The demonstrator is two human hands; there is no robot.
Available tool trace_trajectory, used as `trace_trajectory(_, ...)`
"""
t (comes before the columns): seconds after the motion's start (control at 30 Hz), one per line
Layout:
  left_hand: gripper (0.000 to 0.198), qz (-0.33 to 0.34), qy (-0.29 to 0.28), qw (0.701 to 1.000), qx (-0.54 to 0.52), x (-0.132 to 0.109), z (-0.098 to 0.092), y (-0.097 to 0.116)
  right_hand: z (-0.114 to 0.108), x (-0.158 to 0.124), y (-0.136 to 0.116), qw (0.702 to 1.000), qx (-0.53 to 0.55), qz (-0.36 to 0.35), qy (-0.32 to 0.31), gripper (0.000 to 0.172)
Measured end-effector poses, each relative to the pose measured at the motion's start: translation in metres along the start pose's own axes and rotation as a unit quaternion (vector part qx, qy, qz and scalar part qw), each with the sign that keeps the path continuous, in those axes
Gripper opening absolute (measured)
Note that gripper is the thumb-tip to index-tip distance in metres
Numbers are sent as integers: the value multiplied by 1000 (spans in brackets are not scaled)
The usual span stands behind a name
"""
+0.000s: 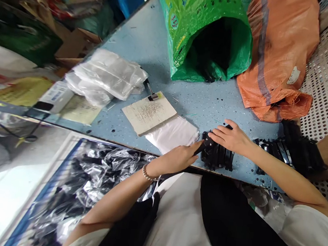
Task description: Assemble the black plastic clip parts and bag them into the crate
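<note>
My left hand [179, 157] is closed on a dark strip-like black piece [201, 146] at the table's front edge, its fingers pointing right. Close beside it, my right hand [230, 139] lies with its fingers stretched out over a row of slim black plastic pieces [218, 157]. A bit of black shows by the right fingertips; I cannot make out whether it is held. Just left of the row, a stack of clear plastic bags [177, 134] lies partly under a worn board [149, 114] with a black clip [153, 96].
More black pieces [277, 151] lie on the right. An open green sack [176, 58] and an orange sack [283, 53] stand at the back. Folded clear bags [110, 73] sit at left. Below the table edge, a blue-rimmed crate [43, 200] holds bagged black items.
</note>
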State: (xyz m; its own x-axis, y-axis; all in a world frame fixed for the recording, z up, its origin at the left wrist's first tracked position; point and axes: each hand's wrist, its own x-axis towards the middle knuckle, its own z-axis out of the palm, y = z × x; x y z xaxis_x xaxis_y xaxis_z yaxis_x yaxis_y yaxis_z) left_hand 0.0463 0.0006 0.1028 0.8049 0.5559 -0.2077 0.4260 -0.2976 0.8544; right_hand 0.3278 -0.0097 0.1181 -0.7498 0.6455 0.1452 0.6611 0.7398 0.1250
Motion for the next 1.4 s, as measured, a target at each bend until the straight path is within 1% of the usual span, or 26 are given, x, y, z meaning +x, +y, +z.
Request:
trace_trajectory(0.03, 60, -17, 10, 998, -67, 1, 2, 0, -3, 1, -1, 999, -23, 11, 28, 49)
trace_trajectory(0.1, 60, -52, 73, 979, -184, 6, 11, 1, -6, 5, -10, 992, -40, 80, 84, 38)
trace_trajectory(0.17, 61, -69, 141, 955, -251, 13, 21, 4, -2, 11, -23, 984, -14, 150, 100, 26)
trace_trajectory(0.2, 62, -71, 158, 948, -265, 16, 26, 5, 1, 14, -29, 980, 10, 174, 94, 25)
trace_trajectory(0.27, 64, -72, 175, 946, -262, 19, 32, 8, 10, 20, -39, 970, 85, 216, 77, 34)
trace_trajectory(0.3, 64, -71, 185, 949, -244, 19, 34, 9, 15, 22, -42, 959, 137, 239, 74, 42)
trace_trajectory(0.37, 66, -61, 206, 956, -200, 19, 35, 10, 21, 23, -45, 928, 245, 270, 70, 59)
trace_trajectory(0.4, 66, -56, 213, 958, -183, 18, 34, 11, 22, 23, -45, 913, 298, 274, 57, 65)
trace_trajectory(0.43, 66, -54, 219, 959, -173, 18, 33, 11, 22, 22, -45, 900, 336, 275, 41, 67)
trace_trajectory(0.47, 65, -55, 222, 959, -168, 17, 32, 11, 21, 21, -43, 894, 351, 278, 29, 64)
trace_trajectory(0.53, 64, -63, 224, 958, -167, 17, 30, 10, 18, 19, -40, 902, 321, 286, 31, 47)
trace_trajectory(0.57, 63, -66, 225, 958, -166, 17, 30, 11, 16, 18, -38, 915, 283, 286, 39, 39)
trace_trajectory(0.6, 63, -66, 226, 958, -164, 17, 30, 11, 15, 18, -36, 929, 238, 279, 48, 36)
trace_trajectory(0.67, 64, -64, 223, 960, -158, 19, 31, 11, 15, 18, -34, 947, 184, 262, 36, 37)
trace_trajectory(0.73, 64, -68, 222, 960, -154, 20, 31, 12, 16, 18, -35, 946, 187, 266, 5, 40)
trace_trajectory(0.77, 64, -73, 222, 960, -154, 20, 31, 13, 17, 19, -35, 944, 190, 269, 1, 40)
trace_trajectory(0.83, 63, -81, 218, 960, -156, 20, 30, 13, 18, 19, -36, 951, 168, 259, 14, 34)
trace_trajectory(0.9, 63, -83, 212, 961, -159, 20, 29, 13, 19, 20, -36, 965, 118, 232, 32, 31)
trace_trajectory(0.97, 63, -83, 209, 961, -161, 20, 28, 12, 19, 20, -34, 972, 86, 217, 27, 36)
trace_trajectory(1.07, 63, -81, 207, 962, -160, 20, 29, 11, 19, 21, -31, 972, 84, 218, 19, 45)
trace_trajectory(1.17, 62, -85, 205, 962, -160, 21, 28, 11, 20, 21, -31, 970, 82, 226, 24, 44)
trace_trajectory(1.27, 62, -86, 211, 960, -159, 21, 25, 12, 22, 20, -35, 963, 106, 249, 0, 47)
trace_trajectory(1.33, 61, -87, 213, 960, -158, 20, 22, 12, 21, 19, -35, 962, 121, 244, 6, 44)
trace_trajectory(1.4, 60, -91, 207, 961, -160, 20, 20, 12, 20, 18, -33, 967, 131, 214, 27, 34)
